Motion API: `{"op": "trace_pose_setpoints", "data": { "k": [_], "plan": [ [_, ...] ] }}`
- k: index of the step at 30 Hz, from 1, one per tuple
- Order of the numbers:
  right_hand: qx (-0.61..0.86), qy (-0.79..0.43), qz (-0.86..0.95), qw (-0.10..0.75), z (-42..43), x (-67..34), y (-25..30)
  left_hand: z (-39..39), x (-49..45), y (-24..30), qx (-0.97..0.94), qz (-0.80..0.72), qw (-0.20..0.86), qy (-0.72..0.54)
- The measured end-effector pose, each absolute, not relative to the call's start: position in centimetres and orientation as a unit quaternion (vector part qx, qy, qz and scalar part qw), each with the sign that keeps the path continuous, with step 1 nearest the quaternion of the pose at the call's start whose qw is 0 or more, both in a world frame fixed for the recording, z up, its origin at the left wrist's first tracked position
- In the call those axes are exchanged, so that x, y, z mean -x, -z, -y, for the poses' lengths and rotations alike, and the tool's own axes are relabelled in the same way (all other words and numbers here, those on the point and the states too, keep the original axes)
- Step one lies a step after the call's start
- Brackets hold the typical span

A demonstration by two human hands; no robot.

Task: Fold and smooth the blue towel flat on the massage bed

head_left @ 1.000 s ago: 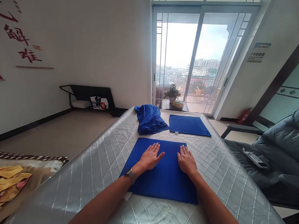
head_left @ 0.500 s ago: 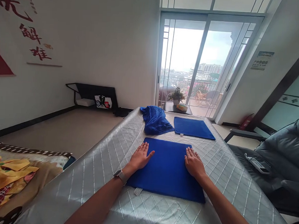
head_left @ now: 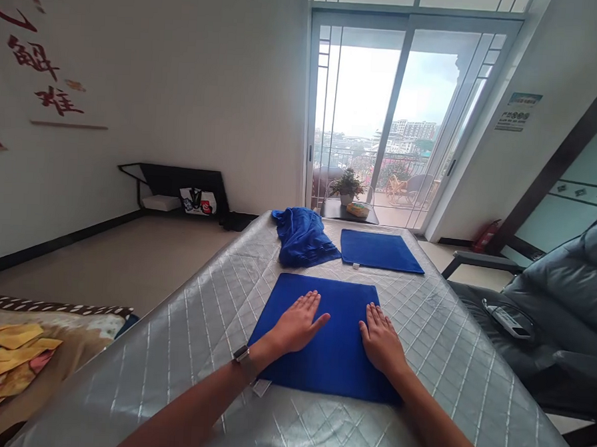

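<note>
A flat blue cloth (head_left: 329,358), roughly square with a white label at its near left corner, lies on the silver quilted cover (head_left: 181,357). My left hand (head_left: 298,320) rests flat on the cloth's left half, fingers straight and thumb apart; a watch (head_left: 242,354) is on that wrist. At the cloth's right edge lies my right hand (head_left: 381,338), palm down with the fingers stretched out. Neither hand grips anything. Beyond the cloth are a crumpled blue cloth (head_left: 305,238) and, to its right, a second flat blue cloth (head_left: 381,250) with a small white label.
A dark padded chair (head_left: 550,290) holding a power strip (head_left: 511,323) stands at the right. Patterned fabric with yellow cloth (head_left: 12,345) lies at the left. Past the far end, a small table bears a potted plant (head_left: 348,186) before the sliding glass doors (head_left: 358,86).
My left hand has moved inward from the cloth's left edge onto its surface. My right hand stays near the right edge, slightly closer to me. The camera view has shifted a little.
</note>
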State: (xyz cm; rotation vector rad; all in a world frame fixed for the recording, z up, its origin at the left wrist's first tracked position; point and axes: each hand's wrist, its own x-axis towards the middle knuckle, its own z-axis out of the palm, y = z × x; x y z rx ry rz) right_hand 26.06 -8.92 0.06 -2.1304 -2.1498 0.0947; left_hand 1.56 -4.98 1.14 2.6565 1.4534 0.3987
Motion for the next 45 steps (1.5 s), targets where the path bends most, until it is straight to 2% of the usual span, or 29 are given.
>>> {"op": "trace_pose_setpoints", "data": {
  "k": [4, 8, 12, 17, 26, 31, 39, 45],
  "plan": [
    [0.694, -0.021, 0.718, 0.046, 9.3, -26.2, -0.2, 6.4, -9.0, -1.3, -0.911, -0.378, 0.066, -0.150],
    [0.684, -0.016, 0.729, 0.031, 9.5, -26.3, -0.4, 6.2, -12.8, -0.5, -0.912, -0.373, 0.081, -0.153],
    [0.697, -0.027, 0.715, 0.050, 9.5, -26.0, -0.8, 5.9, -10.8, 0.0, -0.904, -0.398, 0.073, -0.137],
    [0.703, -0.043, 0.707, 0.063, 9.5, -25.8, -1.1, 5.8, -3.7, -0.1, -0.881, -0.459, 0.052, -0.105],
    [0.699, 0.007, 0.713, 0.053, 9.5, -25.7, -1.1, 8.1, 5.0, 1.0, -0.840, -0.533, 0.017, -0.101],
    [0.656, 0.079, 0.748, 0.060, 11.5, -25.1, -2.2, 8.7, 5.0, 0.6, -0.837, -0.536, 0.019, -0.107],
    [0.676, -0.020, 0.734, 0.060, 17.2, -25.6, 0.3, 9.1, 3.2, -0.4, -0.840, -0.531, 0.030, -0.106],
    [0.681, -0.032, 0.728, 0.070, 17.9, -25.4, 0.8, 11.9, -5.9, -2.2, -0.919, -0.360, 0.077, -0.138]
  ]
}}
